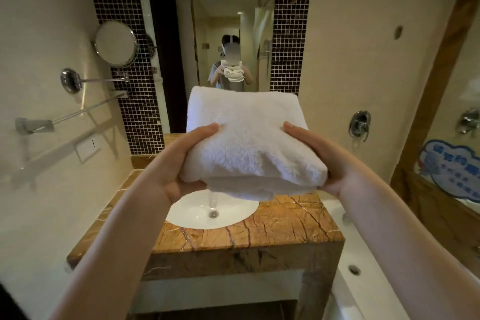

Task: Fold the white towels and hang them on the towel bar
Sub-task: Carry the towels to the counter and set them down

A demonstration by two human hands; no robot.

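Observation:
A stack of folded white towels [246,135] is held up in front of me, above the sink. My left hand [181,163] grips its left side, thumb on top and fingers underneath. My right hand [317,153] grips its right side the same way. The towel bar [85,110], a thin chrome rod on two brackets, is fixed to the left wall with nothing on it, well to the left of the towels.
A brown marble counter [285,226] with a white sink [207,213] stands below my hands. A round shaving mirror [115,43] on an arm juts out above the bar. The wall mirror [220,41] reflects me. A white bathtub [363,280] lies at the right.

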